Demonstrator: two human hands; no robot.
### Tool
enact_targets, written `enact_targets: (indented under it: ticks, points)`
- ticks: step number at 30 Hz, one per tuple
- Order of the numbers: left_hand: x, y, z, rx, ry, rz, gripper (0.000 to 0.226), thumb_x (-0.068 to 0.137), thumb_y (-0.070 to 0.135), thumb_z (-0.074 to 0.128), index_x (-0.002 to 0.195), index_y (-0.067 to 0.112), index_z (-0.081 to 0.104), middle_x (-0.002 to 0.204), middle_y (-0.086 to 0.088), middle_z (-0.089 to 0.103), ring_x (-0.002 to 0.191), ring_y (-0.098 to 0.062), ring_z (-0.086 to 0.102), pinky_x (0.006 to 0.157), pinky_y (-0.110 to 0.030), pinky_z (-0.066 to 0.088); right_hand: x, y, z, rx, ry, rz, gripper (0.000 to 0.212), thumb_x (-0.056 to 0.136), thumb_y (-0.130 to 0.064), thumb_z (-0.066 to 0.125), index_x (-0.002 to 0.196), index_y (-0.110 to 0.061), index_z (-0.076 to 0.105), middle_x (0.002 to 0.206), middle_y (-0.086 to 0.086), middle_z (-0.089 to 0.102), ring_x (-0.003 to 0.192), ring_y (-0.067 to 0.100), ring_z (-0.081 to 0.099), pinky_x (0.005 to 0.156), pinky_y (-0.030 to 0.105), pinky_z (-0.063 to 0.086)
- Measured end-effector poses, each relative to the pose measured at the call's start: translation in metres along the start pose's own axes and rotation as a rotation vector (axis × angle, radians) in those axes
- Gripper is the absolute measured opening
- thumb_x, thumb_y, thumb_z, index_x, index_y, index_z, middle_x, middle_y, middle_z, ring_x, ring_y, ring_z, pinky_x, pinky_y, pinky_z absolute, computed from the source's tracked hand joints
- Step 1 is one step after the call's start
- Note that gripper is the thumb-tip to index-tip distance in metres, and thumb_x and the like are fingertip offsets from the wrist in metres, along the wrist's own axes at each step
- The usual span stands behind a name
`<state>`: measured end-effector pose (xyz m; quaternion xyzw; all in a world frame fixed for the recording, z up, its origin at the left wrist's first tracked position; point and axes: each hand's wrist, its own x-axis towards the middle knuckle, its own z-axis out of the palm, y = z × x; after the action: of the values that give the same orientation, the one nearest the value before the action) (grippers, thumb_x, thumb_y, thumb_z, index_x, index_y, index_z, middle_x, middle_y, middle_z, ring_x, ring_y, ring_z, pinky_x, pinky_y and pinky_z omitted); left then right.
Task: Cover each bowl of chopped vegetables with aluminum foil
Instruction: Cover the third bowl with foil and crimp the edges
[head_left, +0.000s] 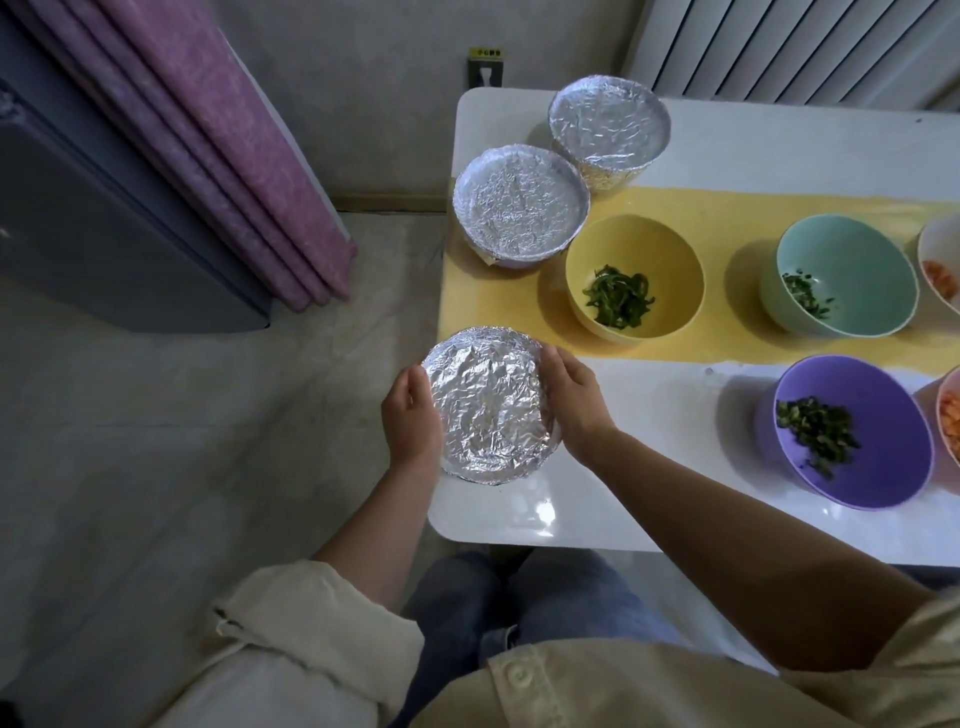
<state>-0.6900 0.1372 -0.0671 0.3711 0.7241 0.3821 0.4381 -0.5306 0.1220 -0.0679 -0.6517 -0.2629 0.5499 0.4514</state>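
Cream sleeves (322, 623) nearest; left hand (413, 421) and right hand (574, 402) clamp foil-covered bowl (488, 410) between curled fingers; yellow bowl (634, 275) of green strips just beyond right fingertips.

A home: curtain (218, 156), radiator (779, 47), table (623, 519) of bowls.

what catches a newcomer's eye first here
A foil-covered bowl is gripped between the left hand and right hand at the table's near left corner. Two foiled bowls stand behind it; a yellow bowl, teal bowl and purple bowl of chopped greens sit uncovered to the right.
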Motion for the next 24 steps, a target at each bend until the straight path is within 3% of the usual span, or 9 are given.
enact_targets:
  ticks: [3, 9, 11, 14, 17, 19, 21, 22, 24]
  points:
    - [-0.001, 0.000, 0.004, -0.037, 0.043, 0.037, 0.027, 0.103, 0.015, 0.043, 0.078, 0.011, 0.053, 0.066, 0.005, 0.047, 0.058, -0.004, 0.041, 0.056, -0.008, 0.035, 0.002, 0.004, 0.002, 0.032, 0.017, 0.010, 0.031, 0.103, -0.031, 0.043, 0.096, -0.013, 0.067, 0.087, 0.007, 0.067, 0.082, 0.019, 0.062, 0.079, 0.037, 0.050]
    - [0.001, -0.005, 0.004, -0.052, 0.040, 0.052, 0.041, 0.102, 0.017, 0.045, 0.061, 0.021, 0.039, 0.057, 0.009, 0.035, 0.053, -0.002, 0.033, 0.056, -0.021, 0.031, 0.005, 0.006, 0.000, 0.022, 0.007, 0.022, 0.032, 0.102, -0.033, 0.045, 0.093, -0.012, 0.069, 0.085, 0.011, 0.068, 0.082, 0.021, 0.061, 0.081, 0.038, 0.049]
    - [0.004, -0.005, 0.000, -0.043, -0.033, 0.038, 0.037, 0.100, 0.022, 0.046, 0.063, 0.024, 0.042, 0.058, 0.008, 0.038, 0.058, -0.007, 0.036, 0.062, -0.030, 0.033, 0.008, 0.000, -0.004, 0.005, -0.032, 0.028, 0.027, 0.101, -0.026, 0.046, 0.093, -0.013, 0.069, 0.084, 0.006, 0.069, 0.081, 0.009, 0.062, 0.081, 0.033, 0.050]
    - [0.017, -0.003, -0.007, 0.033, -0.175, 0.028, 0.021, 0.097, 0.032, 0.049, 0.100, 0.024, 0.068, 0.096, 0.000, 0.069, 0.093, -0.021, 0.062, 0.086, -0.035, 0.048, 0.019, -0.015, -0.007, -0.057, -0.122, -0.030, 0.029, 0.100, -0.016, 0.049, 0.126, -0.016, 0.061, 0.113, -0.014, 0.066, 0.099, -0.011, 0.058, 0.086, 0.009, 0.044]
    - [0.027, 0.004, -0.007, 0.051, -0.271, 0.138, 0.030, 0.100, 0.029, 0.052, 0.125, 0.020, 0.064, 0.124, 0.000, 0.067, 0.116, -0.014, 0.060, 0.101, -0.028, 0.047, 0.033, -0.025, -0.003, -0.232, -0.237, -0.157, 0.035, 0.099, -0.022, 0.053, 0.132, -0.015, 0.059, 0.130, -0.006, 0.061, 0.120, 0.002, 0.055, 0.104, 0.020, 0.040]
    - [0.029, 0.007, -0.004, 0.103, -0.299, 0.238, 0.027, 0.101, 0.021, 0.050, 0.123, 0.019, 0.066, 0.119, 0.001, 0.069, 0.108, -0.009, 0.062, 0.092, -0.021, 0.048, 0.039, -0.027, 0.000, -0.299, -0.285, -0.175, 0.031, 0.100, -0.024, 0.053, 0.128, -0.016, 0.063, 0.116, -0.002, 0.068, 0.105, 0.005, 0.063, 0.094, 0.023, 0.046]
    - [0.030, 0.003, -0.002, 0.114, -0.256, 0.273, 0.025, 0.101, 0.017, 0.050, 0.117, 0.020, 0.069, 0.105, -0.002, 0.073, 0.092, -0.013, 0.065, 0.081, -0.022, 0.047, 0.042, -0.025, 0.001, -0.298, -0.290, -0.170, 0.024, 0.100, -0.021, 0.052, 0.118, -0.023, 0.068, 0.081, 0.016, 0.067, 0.063, 0.023, 0.060, 0.066, 0.027, 0.047]
    - [0.031, 0.001, 0.000, 0.137, -0.229, 0.290, 0.025, 0.100, 0.015, 0.050, 0.115, 0.019, 0.070, 0.102, 0.001, 0.073, 0.090, -0.012, 0.065, 0.079, -0.021, 0.046, 0.044, -0.022, 0.001, -0.295, -0.278, -0.170, 0.023, 0.100, -0.019, 0.052, 0.113, -0.027, 0.069, 0.074, 0.026, 0.061, 0.056, 0.034, 0.049, 0.060, 0.029, 0.042]
    - [0.032, 0.000, 0.002, 0.198, -0.180, 0.323, 0.026, 0.100, 0.012, 0.050, 0.113, 0.018, 0.071, 0.099, 0.006, 0.072, 0.089, -0.008, 0.064, 0.075, -0.016, 0.046, 0.044, -0.019, 0.002, -0.277, -0.264, -0.178, 0.026, 0.100, -0.017, 0.052, 0.103, -0.034, 0.071, 0.078, 0.037, 0.057, 0.063, 0.030, 0.046, 0.063, 0.035, 0.037]
